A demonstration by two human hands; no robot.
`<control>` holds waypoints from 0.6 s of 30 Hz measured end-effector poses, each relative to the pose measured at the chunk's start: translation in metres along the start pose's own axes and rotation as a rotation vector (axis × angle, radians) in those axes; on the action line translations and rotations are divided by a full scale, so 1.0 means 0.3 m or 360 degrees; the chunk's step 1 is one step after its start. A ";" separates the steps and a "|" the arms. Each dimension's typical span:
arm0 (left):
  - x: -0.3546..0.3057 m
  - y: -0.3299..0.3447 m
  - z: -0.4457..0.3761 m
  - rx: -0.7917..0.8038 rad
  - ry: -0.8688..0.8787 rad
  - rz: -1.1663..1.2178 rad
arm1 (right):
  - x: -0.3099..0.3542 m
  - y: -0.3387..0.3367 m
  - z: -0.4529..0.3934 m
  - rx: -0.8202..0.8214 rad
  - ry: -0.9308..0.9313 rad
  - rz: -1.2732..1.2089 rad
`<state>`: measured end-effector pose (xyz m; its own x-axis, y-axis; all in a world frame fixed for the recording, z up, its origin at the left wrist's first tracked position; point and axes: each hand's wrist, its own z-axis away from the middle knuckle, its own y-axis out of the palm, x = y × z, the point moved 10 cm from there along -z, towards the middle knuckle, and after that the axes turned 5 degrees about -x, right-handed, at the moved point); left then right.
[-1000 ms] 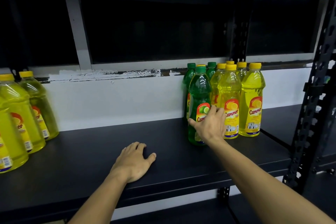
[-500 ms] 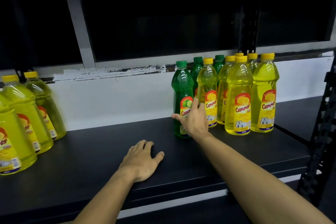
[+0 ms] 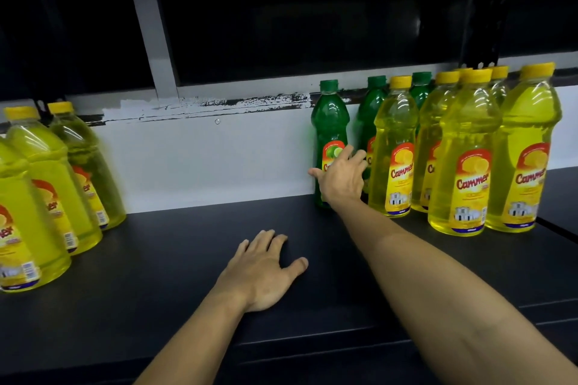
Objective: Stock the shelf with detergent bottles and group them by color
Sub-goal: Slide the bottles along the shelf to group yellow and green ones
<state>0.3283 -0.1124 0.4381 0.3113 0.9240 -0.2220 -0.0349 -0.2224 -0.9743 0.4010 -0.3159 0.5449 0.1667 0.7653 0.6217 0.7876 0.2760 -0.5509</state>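
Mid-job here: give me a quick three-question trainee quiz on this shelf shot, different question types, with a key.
1. True or false: the left hand lies flat on the shelf, holding nothing.
2. Multiple choice: the right hand touches which bottle? A) the front green bottle B) a yellow bottle on the far left C) a yellow bottle at the far right
3. Fill in: the bottle right beside that green one, toward the right, has a ____ cap.

Key: 1 true; 2 A; 3 yellow.
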 end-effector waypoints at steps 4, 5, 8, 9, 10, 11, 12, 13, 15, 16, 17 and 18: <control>0.001 -0.001 0.001 -0.0020 0.0003 0.0005 | 0.010 0.034 -0.034 0.0022 0.0012 0.0035; 0.003 -0.001 0.001 -0.0016 -0.0003 0.0009 | 0.010 0.037 -0.039 0.0027 0.0010 0.0036; 0.000 -0.003 0.006 -0.0012 -0.0010 0.0024 | 0.009 0.044 -0.047 0.0033 0.0002 0.0028; -0.003 -0.004 0.008 -0.0014 -0.0001 0.0023 | 0.008 0.044 -0.049 0.0035 0.0002 0.0017; -0.006 -0.006 0.010 -0.0017 0.0011 0.0023 | 0.008 0.045 -0.052 0.0038 0.0001 0.0006; -0.008 -0.008 0.013 -0.0019 0.0019 0.0031 | 0.009 0.045 -0.055 0.0042 -0.0003 0.0001; -0.011 -0.010 0.015 -0.0022 0.0024 0.0037 | 0.009 0.045 -0.058 0.0044 -0.0009 0.0001; -0.012 -0.012 0.016 -0.0022 0.0025 0.0038 | 0.009 0.044 -0.059 0.0044 -0.0016 0.0001; -0.015 -0.016 0.021 -0.0016 0.0020 0.0036 | 0.012 0.043 -0.058 0.0038 -0.0047 0.0014; -0.016 -0.017 0.022 -0.0019 0.0019 0.0038 | 0.014 0.043 -0.056 0.0035 -0.0064 0.0024; -0.016 -0.018 0.022 -0.0021 0.0020 0.0040 | 0.014 0.042 -0.054 0.0034 -0.0074 0.0027; -0.017 -0.017 0.022 -0.0024 0.0023 0.0041 | 0.013 0.042 -0.050 0.0035 -0.0083 0.0027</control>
<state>0.3207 -0.1138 0.4440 0.3243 0.9132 -0.2465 -0.0291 -0.2509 -0.9676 0.4204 -0.3184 0.5488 0.1480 0.7991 0.5827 0.7717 0.2752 -0.5734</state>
